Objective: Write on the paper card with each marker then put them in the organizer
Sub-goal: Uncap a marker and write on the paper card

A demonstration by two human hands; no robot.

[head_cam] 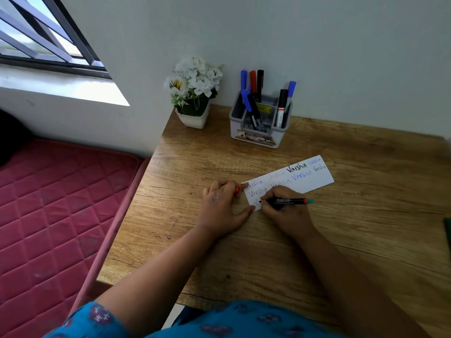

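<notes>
A white paper card [314, 178] lies on the wooden table [268, 252], covered with several written words. My right hand [283, 211] grips a black marker [289, 201] with a red and green end, its tip touching the card's lower left corner. My left hand [220, 206] presses flat on the card's left edge and holds a small red cap [237, 190] between its fingers. The grey organizer [260, 132] stands at the back of the table with several blue, red and black markers [253, 106] upright in it.
A white pot of white flowers [194, 93] stands at the table's back left corner by the wall. A red quilted mattress [48, 203] lies left of the table. A dark green thing [447, 230] shows at the right edge.
</notes>
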